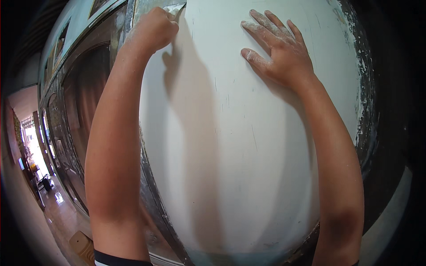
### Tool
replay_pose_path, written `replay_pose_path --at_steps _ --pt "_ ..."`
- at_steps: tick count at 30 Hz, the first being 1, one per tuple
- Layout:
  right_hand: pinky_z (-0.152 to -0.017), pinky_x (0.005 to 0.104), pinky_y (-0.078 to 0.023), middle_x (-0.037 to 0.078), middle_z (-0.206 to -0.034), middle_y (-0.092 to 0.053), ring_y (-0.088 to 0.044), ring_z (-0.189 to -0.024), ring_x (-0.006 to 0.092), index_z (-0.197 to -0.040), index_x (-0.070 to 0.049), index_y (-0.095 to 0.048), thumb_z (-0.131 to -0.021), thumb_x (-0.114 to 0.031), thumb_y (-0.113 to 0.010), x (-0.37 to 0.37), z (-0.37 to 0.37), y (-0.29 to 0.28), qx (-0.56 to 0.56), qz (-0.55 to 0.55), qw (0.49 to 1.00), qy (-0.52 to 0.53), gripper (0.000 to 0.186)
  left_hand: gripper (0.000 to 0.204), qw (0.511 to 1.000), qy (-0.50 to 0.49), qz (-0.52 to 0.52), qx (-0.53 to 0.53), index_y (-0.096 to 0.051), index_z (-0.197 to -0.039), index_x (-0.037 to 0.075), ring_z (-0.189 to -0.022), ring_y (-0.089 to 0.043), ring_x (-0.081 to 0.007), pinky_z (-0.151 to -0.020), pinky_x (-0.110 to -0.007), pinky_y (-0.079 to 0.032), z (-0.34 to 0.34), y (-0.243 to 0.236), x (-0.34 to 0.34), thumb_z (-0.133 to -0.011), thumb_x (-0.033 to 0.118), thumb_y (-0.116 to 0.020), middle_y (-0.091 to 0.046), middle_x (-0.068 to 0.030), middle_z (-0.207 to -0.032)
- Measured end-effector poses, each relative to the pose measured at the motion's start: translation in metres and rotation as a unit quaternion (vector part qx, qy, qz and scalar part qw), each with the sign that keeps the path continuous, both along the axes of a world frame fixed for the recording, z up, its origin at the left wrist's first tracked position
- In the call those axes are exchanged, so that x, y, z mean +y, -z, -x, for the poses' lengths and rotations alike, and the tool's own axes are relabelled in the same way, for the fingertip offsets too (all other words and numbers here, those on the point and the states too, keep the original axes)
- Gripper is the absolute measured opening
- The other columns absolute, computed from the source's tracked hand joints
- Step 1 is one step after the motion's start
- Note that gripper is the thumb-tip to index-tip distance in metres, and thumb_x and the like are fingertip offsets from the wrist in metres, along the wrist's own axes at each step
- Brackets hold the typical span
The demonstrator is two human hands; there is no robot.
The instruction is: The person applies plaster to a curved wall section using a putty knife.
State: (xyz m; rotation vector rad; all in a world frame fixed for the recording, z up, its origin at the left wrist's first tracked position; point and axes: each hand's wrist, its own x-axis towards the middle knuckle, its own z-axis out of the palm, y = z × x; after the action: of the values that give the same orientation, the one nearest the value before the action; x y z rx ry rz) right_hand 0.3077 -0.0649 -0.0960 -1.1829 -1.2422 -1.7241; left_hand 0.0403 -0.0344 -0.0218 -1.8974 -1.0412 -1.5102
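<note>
My left hand (pixel 156 29) is raised to the top left corner of a white-coated panel (pixel 248 177), its fingers closed around a putty knife (pixel 174 8). Only a bit of the flat blade shows, whitish and against the surface; the handle is hidden in my fist. Higher on the right, my right hand (pixel 284 51) lies with fingers spread against the panel, holding nothing. White powder coats its fingers and thumb. Thin dark scratches run through the white coat, and both arms cast shadows on it.
Dark worn wood (pixel 364 88) with flaking white patches borders the panel on the right. Left of it stand dark framed panes with a brownish curtain (pixel 86 88) behind. A brown plastic stool (pixel 81 245) is at the lower left, on a shiny tiled floor (pixel 62 213).
</note>
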Motion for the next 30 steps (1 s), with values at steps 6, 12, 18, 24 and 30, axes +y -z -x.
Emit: replay_pose_path --at_steps 6,12,18,24,30 --pt "-0.131 0.0445 -0.014 -0.009 -0.164 -0.038 -0.029 -0.154 0.0151 -0.149 -0.038 -0.051 -0.094 -0.063 -0.056 0.0 0.001 -0.001 -0.008 -0.008 1.0 -0.012 0.06 0.033 0.998 -0.015 -0.039 0.04 -0.069 -0.105 -0.007 -0.051 -0.058 -0.0302 -0.05 -0.042 -0.048 0.01 0.012 0.009 -0.083 0.008 -0.05 -0.064 -0.023 -0.072" --pt "-0.131 0.0444 -0.014 -0.009 -0.164 -0.038 -0.029 -0.154 0.0149 -0.148 -0.038 -0.052 -0.094 -0.062 -0.057 0.0 0.002 0.0 -0.003 -0.009 1.0 -0.014 0.059 0.024 0.999 -0.01 -0.035 0.007 -0.072 -0.093 -0.003 -0.092 -0.068 -0.0485 -0.086 -0.052 -0.053 0.0 0.021 0.005 -0.08 0.01 -0.056 -0.071 -0.0302 -0.096" --pt "-0.13 0.0458 -0.01 0.0 -0.166 -0.033 -0.023 -0.156 0.0201 -0.152 -0.026 -0.048 -0.098 -0.055 -0.052 -0.008 0.001 0.0 -0.002 0.04 0.998 -0.04 0.062 0.025 0.999 -0.015 -0.03 0.0 -0.072 -0.094 -0.002 -0.091 -0.068 -0.0474 -0.085 -0.053 -0.053 -0.002 0.017 0.007 -0.08 0.01 -0.055 -0.072 -0.0289 -0.096" --pt "-0.129 0.0477 -0.009 0.01 -0.167 -0.031 -0.019 -0.157 0.0261 -0.153 -0.014 -0.048 -0.098 -0.048 -0.052 -0.021 0.005 0.004 0.014 0.099 0.993 -0.063 0.065 0.025 0.998 -0.025 -0.057 0.017 -0.071 -0.094 -0.003 -0.087 -0.068 -0.0451 -0.081 -0.051 -0.053 -0.005 0.002 0.011 -0.08 0.01 -0.054 -0.072 -0.0266 -0.096" --pt "-0.129 0.0478 -0.009 0.01 -0.167 -0.032 -0.02 -0.157 0.026 -0.153 -0.014 -0.048 -0.098 -0.048 -0.053 -0.035 0.018 0.005 0.028 0.12 0.989 -0.081 0.065 0.025 0.998 0.01 -0.064 0.005 -0.067 -0.094 -0.006 -0.045 -0.051 -0.0237 -0.041 -0.041 -0.043 -0.004 -0.008 0.016 -0.083 0.009 -0.05 -0.057 -0.0136 -0.063"
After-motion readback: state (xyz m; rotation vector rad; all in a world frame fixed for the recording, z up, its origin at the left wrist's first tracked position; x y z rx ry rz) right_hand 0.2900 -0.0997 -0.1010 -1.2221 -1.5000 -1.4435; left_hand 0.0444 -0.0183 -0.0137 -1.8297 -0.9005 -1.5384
